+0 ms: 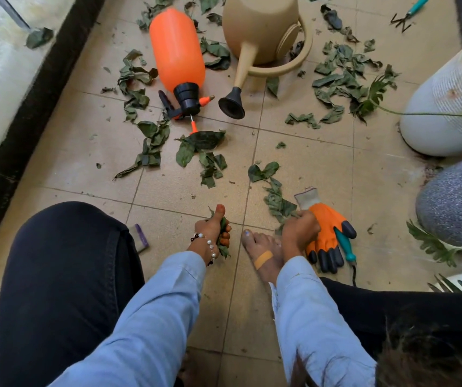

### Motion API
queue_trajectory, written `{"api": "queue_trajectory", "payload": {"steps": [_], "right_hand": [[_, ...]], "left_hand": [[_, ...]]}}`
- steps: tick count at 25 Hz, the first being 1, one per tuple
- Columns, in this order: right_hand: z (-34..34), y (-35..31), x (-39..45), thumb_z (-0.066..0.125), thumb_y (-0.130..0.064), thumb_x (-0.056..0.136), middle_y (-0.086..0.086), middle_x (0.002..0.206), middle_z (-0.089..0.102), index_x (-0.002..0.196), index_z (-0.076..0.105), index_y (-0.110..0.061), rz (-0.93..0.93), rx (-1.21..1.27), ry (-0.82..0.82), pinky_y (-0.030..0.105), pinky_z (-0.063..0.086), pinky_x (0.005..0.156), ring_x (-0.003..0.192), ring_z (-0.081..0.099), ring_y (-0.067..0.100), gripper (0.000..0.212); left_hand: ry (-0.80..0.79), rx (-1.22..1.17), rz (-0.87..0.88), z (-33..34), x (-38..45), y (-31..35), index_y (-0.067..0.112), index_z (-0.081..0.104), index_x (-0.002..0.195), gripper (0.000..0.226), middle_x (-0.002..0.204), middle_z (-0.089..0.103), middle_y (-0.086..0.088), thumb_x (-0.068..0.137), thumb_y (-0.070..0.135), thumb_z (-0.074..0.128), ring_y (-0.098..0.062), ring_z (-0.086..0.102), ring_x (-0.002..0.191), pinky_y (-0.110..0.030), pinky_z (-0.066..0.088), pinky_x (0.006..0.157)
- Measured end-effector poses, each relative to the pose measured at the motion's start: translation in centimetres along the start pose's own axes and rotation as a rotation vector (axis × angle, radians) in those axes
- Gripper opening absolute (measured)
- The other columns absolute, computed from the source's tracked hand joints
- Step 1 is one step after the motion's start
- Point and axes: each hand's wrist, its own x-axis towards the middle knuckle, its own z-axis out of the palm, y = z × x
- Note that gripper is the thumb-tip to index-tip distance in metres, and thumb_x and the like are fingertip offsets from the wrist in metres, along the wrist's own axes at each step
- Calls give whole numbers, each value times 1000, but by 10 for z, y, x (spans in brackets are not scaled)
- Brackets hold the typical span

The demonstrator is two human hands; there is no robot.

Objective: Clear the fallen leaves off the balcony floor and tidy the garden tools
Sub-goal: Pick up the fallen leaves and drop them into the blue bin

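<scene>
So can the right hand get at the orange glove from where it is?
Probably yes. The right hand sits right beside the orange glove with nothing between them, but its fingers are curled round leaves, so it would likely have to drop those first.

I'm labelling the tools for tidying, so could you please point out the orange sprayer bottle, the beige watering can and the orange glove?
orange sprayer bottle (176, 48), head view, middle of its orange body.
beige watering can (260, 26), head view, side of its body.
orange glove (327, 227), head view, its orange palm.

Glossy plastic sprayer (176, 48), matt floor tiles (308, 169)
</scene>
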Motion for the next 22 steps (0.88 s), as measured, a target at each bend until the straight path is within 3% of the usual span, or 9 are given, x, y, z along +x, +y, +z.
{"api": "queue_trajectory", "payload": {"steps": [1, 3, 6, 12, 14, 16, 18, 19, 22], "right_hand": [[8, -3, 5, 61, -15, 84, 10, 93, 64, 99, 67, 2, 0, 106, -46, 19, 51, 70, 91, 62, 21, 24], [21, -20, 7, 66, -1, 80, -1, 90, 66, 93, 70, -7, 63, 188, -51, 12, 45, 68, 82, 59, 14, 15], [27, -75, -32, 69, 1, 78, -5, 84, 70, 86, 70, -15, -68, 277, -423, 24, 53, 70, 77, 64, 8, 18], [55, -58, -66, 55, -5, 83, 10, 114, 59, 97, 73, -11, -777, -423, -460, 43, 41, 88, 109, 44, 31, 23], [50, -49, -49, 56, -12, 86, 0, 137, 44, 100, 74, -24, -662, -490, -630, 43, 28, 99, 125, 27, 27, 26], [34, -47, -38, 59, -16, 89, -4, 136, 48, 103, 74, -24, -320, -112, -801, 44, 28, 107, 128, 32, 21, 22], [20, -42, -26, 57, -11, 90, -5, 116, 63, 100, 74, -13, -35, 350, -613, 32, 40, 99, 114, 51, 13, 19], [16, -39, -19, 55, -8, 91, -4, 108, 67, 99, 73, -10, 18, 353, -408, 30, 44, 93, 106, 56, 12, 20], [16, -12, 11, 55, -3, 88, 14, 112, 63, 113, 66, -6, -142, -240, -59, 33, 43, 90, 109, 55, 29, 28]], "left_hand": [[-4, -31, 6, 2, -2, 2, 6, 53, 68, 43, 62, 54, -12, 92, 41, 61, -16, 44, 38, -15, 31, 35], [-11, -119, -6, 6, -2, 4, 4, 53, 78, 39, 72, 60, -17, 92, 40, 61, -24, 56, 53, -18, 39, 36], [-27, -263, -32, 6, 4, 6, 1, 59, 100, 43, 96, 67, -21, 92, 43, 60, -35, 66, 79, -38, 58, 56], [131, -259, 36, -6, 14, 3, -1, 62, 102, 54, 96, 70, -18, 78, 45, 76, -30, 69, 87, -45, 57, 84], [172, -243, 61, -7, 14, 0, -5, 59, 104, 50, 96, 69, -20, 75, 29, 81, -32, 69, 85, -49, 57, 81], [121, -260, 99, 1, 7, 3, -2, 56, 102, 34, 88, 67, -20, 81, 14, 77, -30, 67, 76, -45, 59, 72], [15, -357, 110, 10, -4, 11, 1, 53, 91, 12, 70, 59, -17, 88, 0, 64, -23, 57, 55, -32, 53, 52], [-2, -387, 98, 9, -6, 13, 1, 53, 85, 10, 64, 55, -15, 90, -3, 60, -20, 52, 49, -27, 48, 47], [35, -309, 64, -4, 0, 9, 3, 57, 81, 12, 61, 57, -14, 92, 3, 61, -18, 51, 40, -22, 46, 41]]}}
